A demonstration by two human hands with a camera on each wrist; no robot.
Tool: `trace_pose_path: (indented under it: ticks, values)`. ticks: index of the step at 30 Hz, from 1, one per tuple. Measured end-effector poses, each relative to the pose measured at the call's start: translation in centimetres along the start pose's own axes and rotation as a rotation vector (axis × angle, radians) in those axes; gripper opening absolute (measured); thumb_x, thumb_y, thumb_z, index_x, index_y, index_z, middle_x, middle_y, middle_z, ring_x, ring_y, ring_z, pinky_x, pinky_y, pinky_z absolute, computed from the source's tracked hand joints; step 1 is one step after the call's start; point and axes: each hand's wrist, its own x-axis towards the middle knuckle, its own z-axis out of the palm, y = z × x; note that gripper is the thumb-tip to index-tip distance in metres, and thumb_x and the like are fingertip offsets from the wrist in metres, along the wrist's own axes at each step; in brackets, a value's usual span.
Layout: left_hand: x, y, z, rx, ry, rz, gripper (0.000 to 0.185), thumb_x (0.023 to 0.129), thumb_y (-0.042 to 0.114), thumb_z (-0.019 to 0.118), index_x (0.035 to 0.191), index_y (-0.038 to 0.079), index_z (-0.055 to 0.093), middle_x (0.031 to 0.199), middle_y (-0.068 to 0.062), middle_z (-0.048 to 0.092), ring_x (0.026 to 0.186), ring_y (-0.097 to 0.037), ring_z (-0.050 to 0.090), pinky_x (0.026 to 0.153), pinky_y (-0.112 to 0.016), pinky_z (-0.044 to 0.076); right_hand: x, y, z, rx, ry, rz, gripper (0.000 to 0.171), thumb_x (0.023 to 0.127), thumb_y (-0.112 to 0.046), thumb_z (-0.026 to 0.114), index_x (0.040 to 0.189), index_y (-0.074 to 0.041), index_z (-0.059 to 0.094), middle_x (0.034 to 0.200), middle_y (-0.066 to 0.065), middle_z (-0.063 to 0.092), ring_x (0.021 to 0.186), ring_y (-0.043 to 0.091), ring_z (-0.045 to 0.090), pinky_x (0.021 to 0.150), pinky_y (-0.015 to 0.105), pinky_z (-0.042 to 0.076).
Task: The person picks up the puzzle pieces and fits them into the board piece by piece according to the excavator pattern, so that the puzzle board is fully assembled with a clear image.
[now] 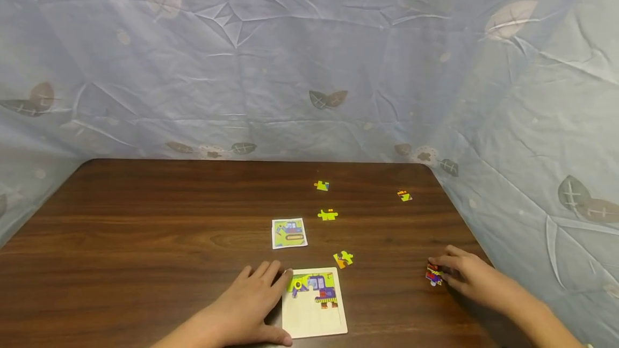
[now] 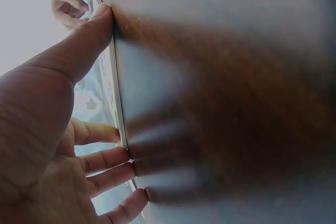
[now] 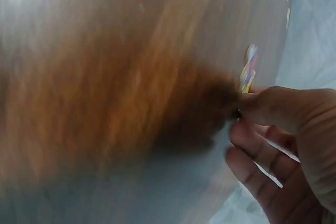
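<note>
A square puzzle board (image 1: 309,322) lies near the table's front edge, its upper part filled with joined pieces of a purple digger picture (image 1: 316,286) and its lower part bare. My left hand (image 1: 249,302) rests along the board's left side, fingers spread and fairly straight, thumb at the lower left corner. In the left wrist view the thumb and fingertips touch the board's edge. Far to the right, my right hand (image 1: 476,278) pinches a red, yellow and purple puzzle piece (image 1: 433,275) between thumb and fingers. The right wrist view shows that piece tilted up from the fingertips.
Beyond the board lies a small reference picture card (image 1: 289,233) of a digger. Loose pieces lie on the brown table (image 1: 145,240): an orange-green one (image 1: 343,259), a green one (image 1: 328,215), one farther back (image 1: 321,186) and one at the right (image 1: 404,195). Patterned cloth (image 1: 271,69) hangs around the table.
</note>
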Motion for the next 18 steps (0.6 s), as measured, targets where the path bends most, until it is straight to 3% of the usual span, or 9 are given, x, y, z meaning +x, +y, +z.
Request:
trace_pose_path:
  ticks: [4,10,14,18]
  values:
    - [0.0,0.1,0.1,0.016,0.009,0.002,0.113,0.075,0.085,0.068,0.155,0.008,0.048,0.154,-0.016,0.051,0.139,-0.034,0.052,0.106,-0.065,0.047,0.2,-0.9,0.0,-0.037,-0.011,0.068,0.022,0.079,0.004,0.083,0.095,-0.008,0.075,0.089,-0.005,0.062,0.077,-0.006,0.055,0.059,0.020,0.049]
    - [0.0,0.2,0.1,0.039,0.028,0.009,0.114,0.075,0.087,0.066,0.154,0.007,0.049,0.152,-0.016,0.053,0.137,-0.033,0.052,0.105,-0.063,0.048,0.5,-2.5,-0.2,-0.096,-0.045,0.256,0.029,0.086,-0.004,0.080,0.081,-0.020,0.057,0.077,-0.014,0.048,0.068,-0.008,0.039,0.055,0.020,0.038]
    - [0.0,0.2,0.1,0.030,0.023,0.004,0.114,0.074,0.086,0.067,0.154,0.006,0.049,0.153,-0.017,0.052,0.138,-0.034,0.052,0.106,-0.064,0.047,0.6,-3.2,-0.4,-0.122,-0.100,0.411,0.035,0.096,-0.017,0.074,0.076,-0.022,0.046,0.068,-0.012,0.036,0.060,-0.004,0.029,0.054,0.020,0.029]
    - [-0.1,0.1,0.1,0.019,0.015,0.002,0.114,0.075,0.086,0.067,0.155,0.007,0.048,0.154,-0.017,0.051,0.139,-0.034,0.051,0.107,-0.065,0.046,0.3,-2.9,-0.4,-0.046,-0.117,0.450,0.029,0.103,-0.023,0.067,0.078,-0.021,0.051,0.064,-0.014,0.037,0.057,-0.004,0.031,0.053,0.021,0.030]
